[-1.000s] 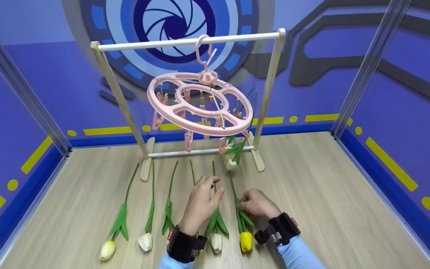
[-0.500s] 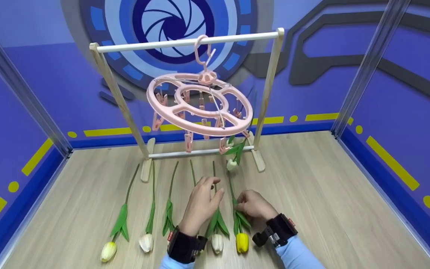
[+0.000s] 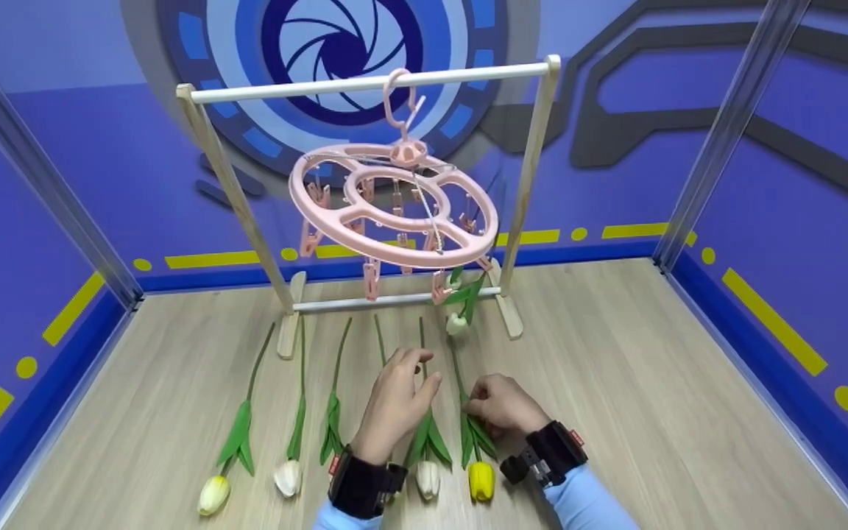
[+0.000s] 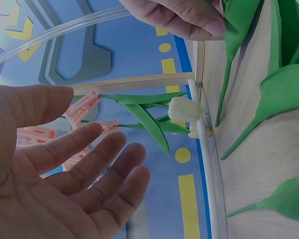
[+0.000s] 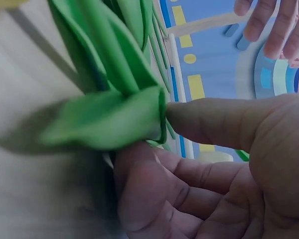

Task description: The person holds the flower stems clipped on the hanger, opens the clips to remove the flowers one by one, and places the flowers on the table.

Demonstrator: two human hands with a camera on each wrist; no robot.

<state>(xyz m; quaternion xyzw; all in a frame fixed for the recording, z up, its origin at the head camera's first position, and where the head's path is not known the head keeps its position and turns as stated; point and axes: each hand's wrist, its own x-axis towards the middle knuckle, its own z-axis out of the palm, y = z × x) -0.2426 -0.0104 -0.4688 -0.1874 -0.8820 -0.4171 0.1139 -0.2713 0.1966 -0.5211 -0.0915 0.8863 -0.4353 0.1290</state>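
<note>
My right hand (image 3: pixel 506 403) pinches a yellow tulip (image 3: pixel 481 482) by the base of its green leaves (image 5: pixel 109 117), between thumb and forefinger. That tulip lies on the wooden tabletop, bloom towards me and stem pointing at the rack. My left hand (image 3: pixel 398 397) hovers over the row with relaxed, spread fingers, and its palm (image 4: pixel 45 199) holds nothing. Under it lies a white tulip (image 3: pixel 428 480); another tulip's bloom is mostly hidden by the left wrist. Further left are a green-leaved stem (image 3: pixel 331 419), a white tulip (image 3: pixel 288 478) and a pale yellow tulip (image 3: pixel 214 495).
A wooden rack (image 3: pixel 534 169) with white bars stands at the back. From its top bar hangs a tilted pink round clip hanger (image 3: pixel 394 254) with several clips. White tulips (image 4: pixel 185 109) hang head down from clips at its right side. Blue panels enclose the table.
The yellow tulip has shifted slightly left along with my right hand, which keeps its pinch. My left hand stays in about the same place.
</note>
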